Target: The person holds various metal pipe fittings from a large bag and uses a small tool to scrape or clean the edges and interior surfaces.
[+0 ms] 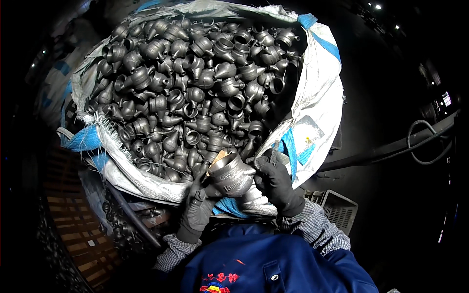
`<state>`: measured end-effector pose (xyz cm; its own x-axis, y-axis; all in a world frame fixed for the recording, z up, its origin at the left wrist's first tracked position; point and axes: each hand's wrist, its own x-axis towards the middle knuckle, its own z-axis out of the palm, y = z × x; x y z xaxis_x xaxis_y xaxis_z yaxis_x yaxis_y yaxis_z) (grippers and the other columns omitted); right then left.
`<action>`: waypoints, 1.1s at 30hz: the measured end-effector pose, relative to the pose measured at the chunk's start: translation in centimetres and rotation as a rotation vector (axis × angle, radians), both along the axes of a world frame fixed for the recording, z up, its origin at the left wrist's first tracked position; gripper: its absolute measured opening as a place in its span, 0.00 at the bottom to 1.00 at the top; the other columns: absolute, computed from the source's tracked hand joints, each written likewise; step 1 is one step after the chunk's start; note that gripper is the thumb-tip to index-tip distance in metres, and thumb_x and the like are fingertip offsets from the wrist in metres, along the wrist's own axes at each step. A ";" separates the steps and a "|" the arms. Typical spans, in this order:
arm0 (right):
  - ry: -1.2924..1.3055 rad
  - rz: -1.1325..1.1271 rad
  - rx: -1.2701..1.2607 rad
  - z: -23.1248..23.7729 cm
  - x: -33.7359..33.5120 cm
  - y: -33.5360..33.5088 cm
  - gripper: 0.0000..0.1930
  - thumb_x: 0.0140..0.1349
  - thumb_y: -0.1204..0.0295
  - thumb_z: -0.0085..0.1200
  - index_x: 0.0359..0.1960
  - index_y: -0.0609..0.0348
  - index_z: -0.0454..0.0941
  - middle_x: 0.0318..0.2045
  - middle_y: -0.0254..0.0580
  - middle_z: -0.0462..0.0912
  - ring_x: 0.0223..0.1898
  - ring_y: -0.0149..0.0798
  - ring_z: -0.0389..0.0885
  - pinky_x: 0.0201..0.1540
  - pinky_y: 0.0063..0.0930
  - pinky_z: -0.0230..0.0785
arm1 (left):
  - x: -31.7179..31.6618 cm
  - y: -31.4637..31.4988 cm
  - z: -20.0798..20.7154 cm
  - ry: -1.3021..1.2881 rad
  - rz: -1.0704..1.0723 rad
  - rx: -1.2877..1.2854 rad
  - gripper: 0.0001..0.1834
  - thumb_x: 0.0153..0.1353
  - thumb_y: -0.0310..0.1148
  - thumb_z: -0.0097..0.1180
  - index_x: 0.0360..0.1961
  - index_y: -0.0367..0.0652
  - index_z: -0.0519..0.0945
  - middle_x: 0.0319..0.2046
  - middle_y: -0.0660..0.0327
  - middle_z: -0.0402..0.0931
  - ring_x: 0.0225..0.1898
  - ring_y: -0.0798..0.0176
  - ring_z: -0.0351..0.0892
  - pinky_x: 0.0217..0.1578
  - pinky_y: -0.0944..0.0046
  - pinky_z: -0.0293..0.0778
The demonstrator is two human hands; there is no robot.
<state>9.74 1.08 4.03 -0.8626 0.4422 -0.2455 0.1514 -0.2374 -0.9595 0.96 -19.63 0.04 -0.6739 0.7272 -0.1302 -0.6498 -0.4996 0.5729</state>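
Note:
A grey metal casting (231,179), a round cup-like housing with a short spout and raised marks on its side, is held up before the near rim of the bag. My left hand (198,207), in a dark grey glove, grips it from the left. A small tan patch (218,158) shows between the glove and the casting's rim. On the other side my right hand (276,181), gloved too, is closed by the right spout, its fingertips at the spout's end. Whether a thin tool is in those fingers I cannot make out.
A large white woven bag (320,93) with blue straps holds a heap of similar castings (195,93). A grey plastic crate (339,212) stands at right, below a bar with a looped cable (420,141). Brown slatted crating (73,219) lies at lower left.

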 end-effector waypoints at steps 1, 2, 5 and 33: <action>0.082 0.008 0.130 -0.4 0.0 -0.6 0.11 0.69 0.65 0.45 0.42 0.58 0.77 0.17 0.28 0.66 0.13 0.21 0.58 0.16 0.15 0.48 | 0.7 0.1 -1.7 -0.230 -0.021 0.026 0.51 0.49 0.49 0.71 0.68 0.46 0.53 0.64 0.53 0.61 0.64 0.48 0.65 0.60 0.47 0.71; 0.024 0.013 -0.122 0.1 -0.1 -0.9 0.12 0.69 0.62 0.45 0.42 0.57 0.76 0.15 0.27 0.64 0.13 0.21 0.56 0.15 0.16 0.46 | 1.6 0.8 -2.2 -0.224 -0.035 0.072 0.53 0.47 0.50 0.72 0.68 0.47 0.53 0.64 0.52 0.60 0.64 0.46 0.65 0.61 0.45 0.69; -0.025 -0.010 -0.201 0.2 -0.2 -2.7 0.13 0.68 0.61 0.49 0.43 0.57 0.75 0.18 0.29 0.70 0.15 0.21 0.61 0.17 0.15 0.49 | 1.8 2.4 -2.3 -0.291 0.072 0.198 0.50 0.49 0.50 0.70 0.66 0.42 0.56 0.62 0.51 0.63 0.62 0.45 0.66 0.62 0.45 0.69; 0.214 0.392 0.782 4.3 2.3 -2.3 0.29 0.57 0.82 0.57 0.62 0.54 0.70 0.33 0.45 0.77 0.31 0.37 0.78 0.35 0.27 0.69 | -0.8 0.5 0.9 -0.320 0.253 -0.027 0.38 0.59 0.55 0.60 0.63 0.42 0.66 0.59 0.56 0.69 0.59 0.55 0.70 0.59 0.48 0.70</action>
<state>12.05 -1.18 8.32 -0.9794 0.0800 0.1854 -0.1164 0.5264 -0.8422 0.18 -19.10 0.96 -0.7538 0.5370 -0.3788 -0.6555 -0.6543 0.3770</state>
